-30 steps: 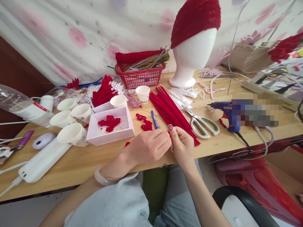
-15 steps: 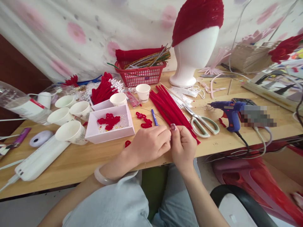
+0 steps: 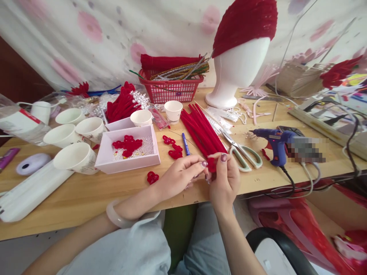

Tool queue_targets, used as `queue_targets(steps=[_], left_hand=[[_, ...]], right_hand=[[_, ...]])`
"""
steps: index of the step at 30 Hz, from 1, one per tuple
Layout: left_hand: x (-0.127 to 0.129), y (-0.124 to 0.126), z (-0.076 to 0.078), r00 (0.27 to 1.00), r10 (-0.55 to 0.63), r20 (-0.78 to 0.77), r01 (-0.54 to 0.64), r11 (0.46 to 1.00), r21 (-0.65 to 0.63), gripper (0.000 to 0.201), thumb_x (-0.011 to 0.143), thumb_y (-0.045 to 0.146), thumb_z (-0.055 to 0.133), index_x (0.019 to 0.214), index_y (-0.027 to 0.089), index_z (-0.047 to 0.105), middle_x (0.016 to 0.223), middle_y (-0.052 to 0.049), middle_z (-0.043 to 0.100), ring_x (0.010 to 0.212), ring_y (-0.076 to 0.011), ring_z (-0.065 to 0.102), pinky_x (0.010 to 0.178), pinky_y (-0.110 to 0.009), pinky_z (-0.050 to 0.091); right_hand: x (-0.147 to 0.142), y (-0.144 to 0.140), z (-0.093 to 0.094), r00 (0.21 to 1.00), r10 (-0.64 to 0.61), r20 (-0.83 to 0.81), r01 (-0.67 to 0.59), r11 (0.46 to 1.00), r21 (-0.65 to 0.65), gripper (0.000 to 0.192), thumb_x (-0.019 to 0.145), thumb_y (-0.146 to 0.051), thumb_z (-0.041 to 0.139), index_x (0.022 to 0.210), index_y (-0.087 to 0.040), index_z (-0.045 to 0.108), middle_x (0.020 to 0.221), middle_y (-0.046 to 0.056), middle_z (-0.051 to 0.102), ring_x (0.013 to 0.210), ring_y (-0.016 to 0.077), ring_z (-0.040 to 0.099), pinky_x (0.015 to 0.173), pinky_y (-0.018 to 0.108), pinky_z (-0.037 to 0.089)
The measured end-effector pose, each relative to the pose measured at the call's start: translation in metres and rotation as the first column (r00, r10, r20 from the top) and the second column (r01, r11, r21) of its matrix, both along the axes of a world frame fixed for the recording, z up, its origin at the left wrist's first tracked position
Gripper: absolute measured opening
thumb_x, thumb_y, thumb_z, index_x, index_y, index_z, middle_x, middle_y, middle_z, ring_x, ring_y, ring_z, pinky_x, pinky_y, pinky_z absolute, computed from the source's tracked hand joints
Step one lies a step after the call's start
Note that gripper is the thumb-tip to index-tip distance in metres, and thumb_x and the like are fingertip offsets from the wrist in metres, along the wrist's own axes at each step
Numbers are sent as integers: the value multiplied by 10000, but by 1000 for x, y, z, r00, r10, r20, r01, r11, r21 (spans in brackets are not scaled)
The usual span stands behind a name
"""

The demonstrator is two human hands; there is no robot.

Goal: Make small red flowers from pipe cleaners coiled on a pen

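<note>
Over the table's front edge, my right hand [image 3: 225,177] pinches a small curled piece of red pipe cleaner [image 3: 211,165] between thumb and fingers. My left hand [image 3: 183,172] is closed at that piece's left side, thumb against fingers; part of the piece is hidden by the fingertips. Just beyond lies a bundle of straight red pipe cleaners [image 3: 202,128]. Several looped red pipe-cleaner flowers rest nearby: one flower [image 3: 153,177] by my left wrist, and another flower [image 3: 175,151] beside a blue pen [image 3: 185,144].
A white box [image 3: 127,162] holds beads and red flowers. Paper cups [image 3: 75,158] stand at left. Scissors [image 3: 243,151] and a blue glue gun [image 3: 273,143] lie right, cables trailing. Behind are a red basket [image 3: 172,89] and a white foam head [image 3: 239,72].
My hands have turned and opened out slightly, so the red piece between them now shows. The view has shifted a little, and the flower by my left wrist is more fully uncovered.
</note>
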State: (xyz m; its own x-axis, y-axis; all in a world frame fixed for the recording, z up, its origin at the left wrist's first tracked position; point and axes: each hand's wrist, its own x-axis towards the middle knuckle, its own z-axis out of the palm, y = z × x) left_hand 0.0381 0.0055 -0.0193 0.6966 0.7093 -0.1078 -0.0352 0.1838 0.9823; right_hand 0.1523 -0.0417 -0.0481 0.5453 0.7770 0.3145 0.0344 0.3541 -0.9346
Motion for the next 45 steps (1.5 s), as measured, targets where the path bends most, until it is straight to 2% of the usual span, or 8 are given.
queue_targets(steps=[6,17,24,29,32,39,42,45], left_hand=[[-10,4,2,990,103,-93,-73,957,282,274,937,348,438,699,215,459,644,31,484,540,-115,434,508,-256,373],[-14,2,8,992,54,-110,-8,924,382,272,973,289,387,713,212,400,644,60,422,587,-107,406,574,-257,342],[-14,1,8,992,84,-98,-21,855,518,267,966,256,379,702,213,384,674,46,429,635,-122,408,616,-270,331],[-12,3,2,998,45,-35,-33,953,302,313,978,377,379,721,209,438,620,54,449,575,-118,423,562,-266,332],[-11,4,0,997,69,-29,-58,956,289,327,975,388,384,710,207,445,595,63,418,558,-116,389,544,-265,305],[-13,7,2,972,202,-118,-127,880,458,338,917,276,443,614,207,310,596,62,351,610,-114,355,583,-272,278],[-13,8,1,964,211,-160,-115,878,465,325,896,248,457,598,202,336,586,57,373,613,-117,387,593,-275,294],[-11,7,1,983,165,-74,-131,930,343,307,905,289,466,621,200,394,624,43,451,659,-132,491,644,-273,384]], right_hand=[[3,-6,-4,960,280,4,-280,959,50,187,1007,-305,484,1144,-256,602,644,-47,511,517,125,473,495,242,390],[7,-9,-12,905,422,-55,-416,904,99,219,1003,-263,514,1200,-281,609,683,-38,497,552,112,430,511,221,366],[5,-10,-10,934,350,76,-355,933,54,198,1020,-255,492,1189,-296,585,739,-40,517,578,107,449,559,222,408],[2,-8,-9,917,373,145,-383,922,54,210,1012,-223,476,1202,-282,544,703,-49,521,568,111,468,554,221,424],[1,-7,-12,903,387,189,-400,915,41,230,1013,-216,437,1229,-271,491,672,-61,495,569,122,483,564,233,431],[6,-19,5,796,160,583,-114,987,-115,68,936,-179,506,932,-207,568,623,-53,521,522,115,487,506,226,377],[11,-23,19,781,270,563,-121,950,-287,94,921,-223,535,857,-194,598,586,-40,564,501,122,530,483,225,398],[14,-22,26,861,285,422,-133,926,-354,123,898,-292,598,864,-182,642,605,-17,625,519,132,569,491,227,439]])
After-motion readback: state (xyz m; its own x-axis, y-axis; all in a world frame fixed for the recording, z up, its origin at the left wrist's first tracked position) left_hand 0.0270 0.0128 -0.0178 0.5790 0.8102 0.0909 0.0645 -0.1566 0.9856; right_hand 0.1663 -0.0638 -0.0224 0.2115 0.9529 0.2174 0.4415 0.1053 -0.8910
